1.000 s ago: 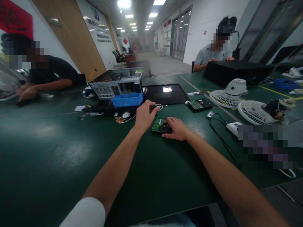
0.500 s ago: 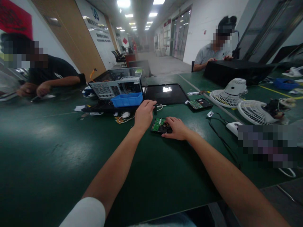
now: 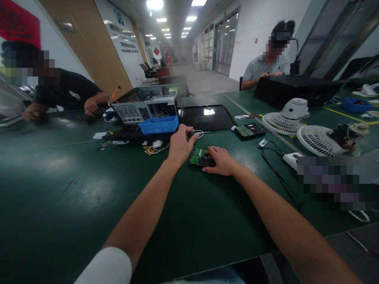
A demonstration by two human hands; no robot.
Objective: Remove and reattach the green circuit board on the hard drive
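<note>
My left hand [image 3: 181, 142] is closed round the short dark handle of a screwdriver [image 3: 191, 134], just beyond the left end of a hard drive [image 3: 197, 156]. The shaft and tip are hidden or too small to make out. The drive lies flat on the green table, its green circuit board facing up. My right hand [image 3: 222, 161] grips the drive's right part, the thumb along the near edge and the fingers over the top. A white cable [image 3: 201, 133] loops on the table behind my left hand.
Behind my hands are a blue bin [image 3: 159, 124], an open computer case [image 3: 133, 112] and a black panel [image 3: 209, 117]. A second hard drive [image 3: 250, 130], white fan parts [image 3: 284, 122] and a power strip [image 3: 291, 158] lie to the right. Two people sit across the table.
My left hand's fingers and the screwdriver handle have shifted and tilted slightly. My right hand and the hard drive stay put. The person at the left has moved one hand rightward.
</note>
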